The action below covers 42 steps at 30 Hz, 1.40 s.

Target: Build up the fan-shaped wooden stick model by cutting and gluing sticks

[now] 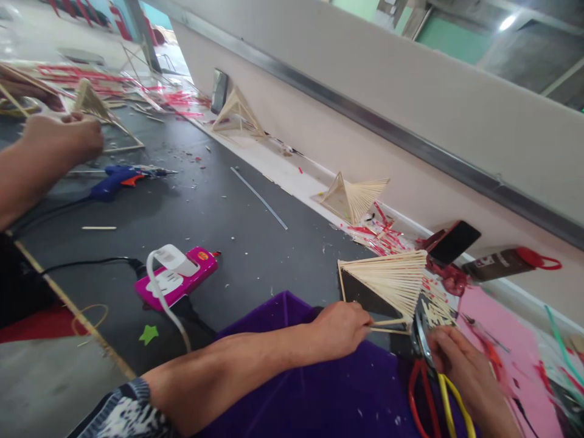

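Before you, a dark grey tabletop [264,255] spans the left and centre of the frame. Beyond it, a cream wall [365,73] slants down rightward, bearing a grey metal rail [319,86]. Upper right, a ceiling light [507,22] glows; lower left, grey floor [82,380].

Counting around one magenta power strip [204,266], four stick models [387,277] show clearly: two well to its right, one beyond it, and one beyond it to the left (a thin, blurred frame farther back may or may not make a fifth). One white charger [177,259] sits on the strip. Left of it and beyond lie one blue glue gun [107,184] and one loose stick [99,228]; right of it and beyond, one clear rod [260,199]. One green star [148,334] lies on its near side. To its right are one purple bin [283,389], one pair of scissors [424,353] with red and yellow handles, one pink sheet [506,328] and one bottle [499,263]. Phones [456,242] number two, one right of it, one beyond.
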Each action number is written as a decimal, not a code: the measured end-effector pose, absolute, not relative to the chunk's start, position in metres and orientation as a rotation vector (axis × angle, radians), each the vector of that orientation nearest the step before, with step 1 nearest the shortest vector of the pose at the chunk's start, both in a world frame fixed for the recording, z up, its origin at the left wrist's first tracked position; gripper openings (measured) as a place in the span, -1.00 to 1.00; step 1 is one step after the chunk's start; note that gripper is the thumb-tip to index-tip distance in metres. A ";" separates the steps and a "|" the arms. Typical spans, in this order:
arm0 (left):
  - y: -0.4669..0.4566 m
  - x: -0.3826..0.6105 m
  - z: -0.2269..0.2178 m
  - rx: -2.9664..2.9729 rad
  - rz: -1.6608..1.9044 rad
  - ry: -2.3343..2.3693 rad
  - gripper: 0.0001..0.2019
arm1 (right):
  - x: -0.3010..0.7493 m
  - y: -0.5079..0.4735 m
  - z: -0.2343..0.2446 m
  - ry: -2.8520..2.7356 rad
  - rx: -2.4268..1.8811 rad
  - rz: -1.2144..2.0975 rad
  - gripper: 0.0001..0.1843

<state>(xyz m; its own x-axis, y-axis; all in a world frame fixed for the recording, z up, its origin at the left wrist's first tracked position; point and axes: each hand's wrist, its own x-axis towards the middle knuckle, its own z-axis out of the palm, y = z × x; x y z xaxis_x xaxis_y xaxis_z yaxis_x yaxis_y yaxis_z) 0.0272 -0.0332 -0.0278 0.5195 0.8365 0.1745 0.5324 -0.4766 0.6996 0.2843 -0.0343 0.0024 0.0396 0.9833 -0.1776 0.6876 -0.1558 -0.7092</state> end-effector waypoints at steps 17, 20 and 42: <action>-0.024 0.009 -0.019 1.989 0.814 1.265 -0.89 | 0.281 -0.047 -0.016 -1.992 -1.765 0.936 -0.67; -0.018 0.001 -0.017 2.011 1.012 1.389 -0.80 | 0.280 -0.046 -0.015 -2.074 -1.740 0.809 -0.68; 0.015 0.001 -0.026 2.511 1.304 1.274 -0.79 | 0.285 -0.043 -0.010 -2.022 -1.628 0.818 -0.71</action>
<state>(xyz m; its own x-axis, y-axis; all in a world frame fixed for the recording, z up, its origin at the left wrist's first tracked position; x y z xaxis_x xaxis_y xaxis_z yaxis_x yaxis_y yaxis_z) 0.0007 0.0147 -0.0263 0.3100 0.6801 0.6643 0.6481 -0.6625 0.3757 0.2853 -0.0430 -0.0102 -0.2289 0.9726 -0.0412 0.7274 0.1428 -0.6712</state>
